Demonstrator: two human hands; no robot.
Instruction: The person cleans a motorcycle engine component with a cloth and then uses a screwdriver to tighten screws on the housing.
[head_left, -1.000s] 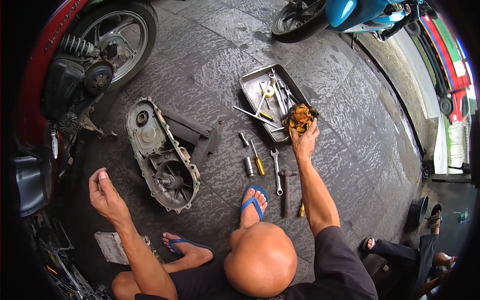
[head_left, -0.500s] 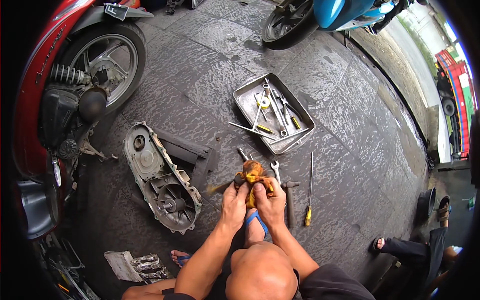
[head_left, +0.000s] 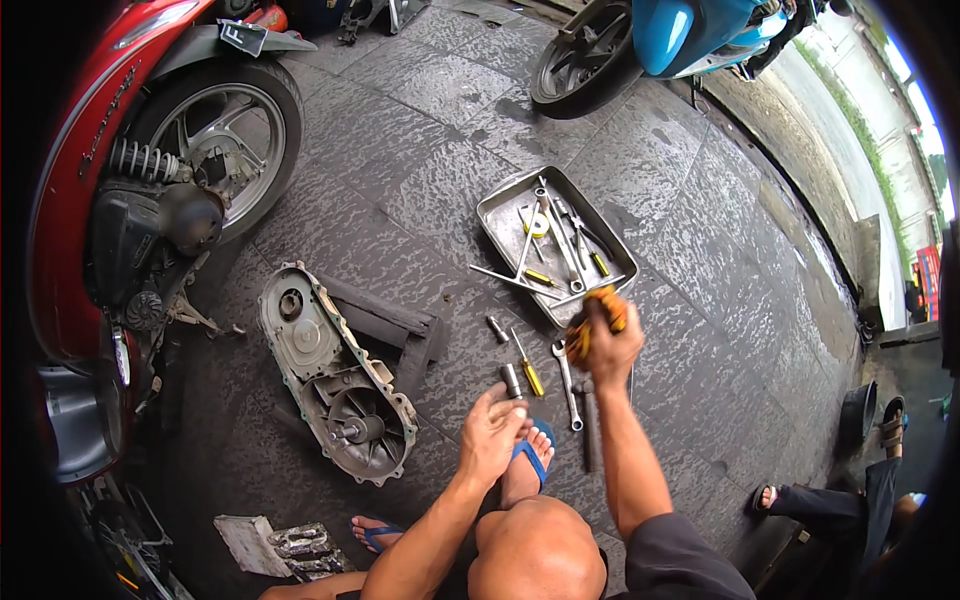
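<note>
My right hand (head_left: 612, 350) is closed around a bunched yellow-orange rag (head_left: 583, 340), raised by the near right corner of a metal tool tray (head_left: 487, 222). My left hand (head_left: 490, 437) is loosely curled with fingers apart and seems empty. Just beyond its fingertips is a silver socket (head_left: 511, 379); I cannot tell whether they touch. A yellow-handled screwdriver (head_left: 532, 380) lies beside that socket, with a smaller socket (head_left: 497, 330) farther off. Right of them lie a combination wrench (head_left: 566, 380) and a hammer (head_left: 590, 435), its head hidden under my right hand and forearm.
At left, a crankcase half (head_left: 300, 335) rests against a dark wooden stand (head_left: 375, 310). A red scooter (head_left: 60, 230) stands beyond it; a blue motorbike (head_left: 665, 35) is at the back. A metal block (head_left: 245, 545) lies near left. Another person's legs (head_left: 825, 505) and a black basin (head_left: 858, 415) are at right.
Both hands were together on the rag; now they are apart. My right hand has carried the rag right and away toward the tray. My left hand has let go, uncovering the screwdriver and a socket.
</note>
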